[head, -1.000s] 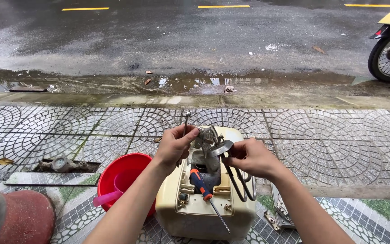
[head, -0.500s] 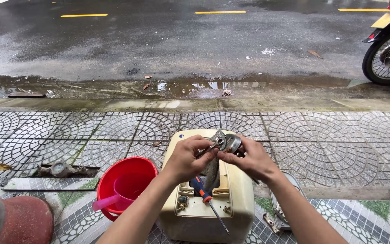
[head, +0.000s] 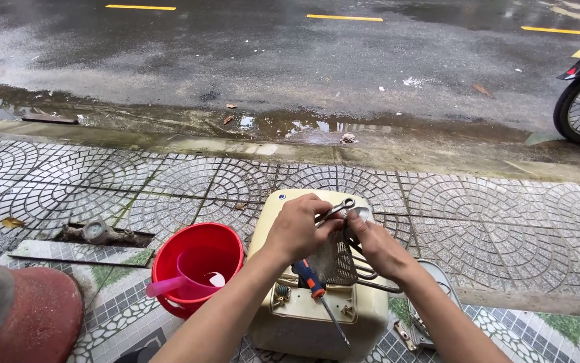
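Wet patterned pavement, cream plastic heater casing [head: 317, 316], left hand [head: 296, 228] and right hand [head: 377, 245] both clamped on crusted metal heating element [head: 338, 259], forearms angled inward

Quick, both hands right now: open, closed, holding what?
Left hand: closed on the metal wrench.
Right hand: closed on the grey crusted heating element above the cream tank.

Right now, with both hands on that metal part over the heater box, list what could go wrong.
1. Both hands, left hand and right hand, hold the metal part in the air above the cream box; a slip might drop it onto the box or the pavement.
2. The screwdriver lies loose on the box and could roll off.
3. The red bucket sits close to the left forearm, so a knock may tip it.
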